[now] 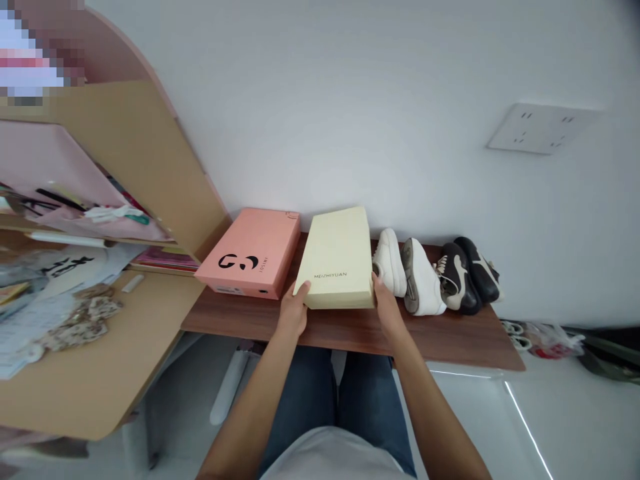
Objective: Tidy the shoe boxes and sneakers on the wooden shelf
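Between my hands is a cream shoebox marked MEIZHIYUAN, its lid on. My left hand grips the box's front left corner, thumb on top. Along the front right side, my right hand is closed on the same box. To the left lies a pink shoebox with black print. Just right of my right hand are white sneakers, one upright and one on its side. Beyond them sits a pair of black sneakers with pale trim. Whether the cream box touches the board beneath is hard to tell.
A dark wooden tabletop carries the boxes and shoes against the white wall. At left stands a light wood desk with papers and a patterned cloth. A wall socket panel is at right. A plastic bag lies on the floor.
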Tool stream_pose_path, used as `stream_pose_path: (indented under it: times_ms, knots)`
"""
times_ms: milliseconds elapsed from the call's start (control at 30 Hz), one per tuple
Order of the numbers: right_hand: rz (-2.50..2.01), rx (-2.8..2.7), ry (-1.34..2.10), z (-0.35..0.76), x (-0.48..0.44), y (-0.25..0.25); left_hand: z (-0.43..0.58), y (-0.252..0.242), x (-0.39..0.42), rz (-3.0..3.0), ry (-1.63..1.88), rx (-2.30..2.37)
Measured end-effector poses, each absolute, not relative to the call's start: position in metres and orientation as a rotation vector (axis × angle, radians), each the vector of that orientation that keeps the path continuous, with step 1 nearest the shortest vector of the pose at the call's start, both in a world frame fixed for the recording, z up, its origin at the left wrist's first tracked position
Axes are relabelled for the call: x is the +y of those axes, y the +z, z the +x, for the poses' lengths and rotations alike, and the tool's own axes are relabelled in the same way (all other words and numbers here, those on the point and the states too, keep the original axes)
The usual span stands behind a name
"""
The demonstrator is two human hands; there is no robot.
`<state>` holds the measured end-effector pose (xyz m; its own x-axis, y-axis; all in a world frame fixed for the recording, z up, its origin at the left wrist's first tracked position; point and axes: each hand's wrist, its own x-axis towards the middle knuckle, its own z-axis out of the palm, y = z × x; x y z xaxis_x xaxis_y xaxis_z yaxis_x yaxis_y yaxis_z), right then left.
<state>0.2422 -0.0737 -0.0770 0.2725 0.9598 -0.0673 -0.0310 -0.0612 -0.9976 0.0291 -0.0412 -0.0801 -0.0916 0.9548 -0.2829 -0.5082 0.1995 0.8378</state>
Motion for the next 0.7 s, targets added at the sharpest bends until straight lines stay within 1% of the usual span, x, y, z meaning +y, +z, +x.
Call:
stream_pose_path:
  times_ms: [133, 233, 700]
  knots:
    - [-1.267, -1.074, 1.187, 0.235, -0.070, -0.071, 0.023, -0.076, -0.040, 0.683, 1.360, 1.109]
    - [-1.267, -1.066, 1.203, 0.230, -0.068, -0.071, 0.020, -0.078, -0.036, 0.714, 1.358, 1.140]
    - [-1.282, -0.927, 1.289, 0.220, -0.048, -0.121, 0.010, -0.091, -0.027, 0.728, 1.392, 1.138]
